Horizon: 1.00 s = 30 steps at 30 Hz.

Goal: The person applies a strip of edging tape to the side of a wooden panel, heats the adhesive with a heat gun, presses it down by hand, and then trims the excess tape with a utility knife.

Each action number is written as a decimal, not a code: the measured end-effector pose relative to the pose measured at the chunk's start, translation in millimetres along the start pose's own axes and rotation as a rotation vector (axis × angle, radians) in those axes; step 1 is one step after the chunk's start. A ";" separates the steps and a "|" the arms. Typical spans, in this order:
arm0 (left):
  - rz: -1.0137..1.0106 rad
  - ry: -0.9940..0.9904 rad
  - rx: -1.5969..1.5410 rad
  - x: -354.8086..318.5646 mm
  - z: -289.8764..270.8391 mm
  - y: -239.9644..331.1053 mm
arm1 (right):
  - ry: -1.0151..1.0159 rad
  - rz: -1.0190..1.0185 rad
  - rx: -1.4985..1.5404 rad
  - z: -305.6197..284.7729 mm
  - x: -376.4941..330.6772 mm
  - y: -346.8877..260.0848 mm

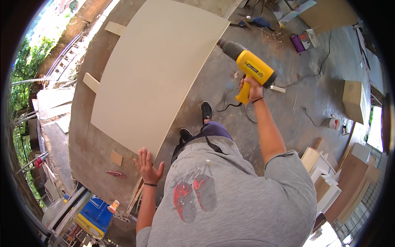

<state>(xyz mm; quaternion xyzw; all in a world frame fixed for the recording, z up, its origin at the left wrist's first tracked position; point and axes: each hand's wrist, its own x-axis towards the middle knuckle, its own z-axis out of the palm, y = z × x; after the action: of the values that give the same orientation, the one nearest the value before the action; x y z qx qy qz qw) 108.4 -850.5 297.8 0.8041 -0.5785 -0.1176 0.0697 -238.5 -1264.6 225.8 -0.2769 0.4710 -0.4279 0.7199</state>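
Note:
A large pale board (152, 70) lies flat on the workbench (88, 136), its long right edge facing the floor side. My right hand (253, 88) is wrapped around the handle of a yellow and black heat gun (254, 68). The dark nozzle points up and left, at the board's right edge near its far end; I cannot tell whether it touches. My left hand (149, 166) lies with fingers spread at the board's near corner, fingertips on or right beside it. A small red tool (115, 173) and a square brown scrap (116, 158) rest on the bench left of that hand.
Wood strips (91, 82) stick out from under the board's left side. A power cord (230, 108) hangs from the heat gun toward the floor. Cardboard boxes (354, 101), a purple box (297, 43) and stacked panels (349, 181) stand on the right. A blue container (95, 212) sits at lower left.

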 end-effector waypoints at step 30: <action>0.091 0.018 -0.057 -13.6 9.5 -43.0 | -0.127 0.132 -0.099 15.1 -124.1 51.8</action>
<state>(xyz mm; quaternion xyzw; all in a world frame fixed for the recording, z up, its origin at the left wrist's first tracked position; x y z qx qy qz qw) 141.0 -823.6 279.5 0.7757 -0.6102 -0.1235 0.1033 -229.8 -1130.9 245.1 -0.3073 0.4620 -0.3374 0.7604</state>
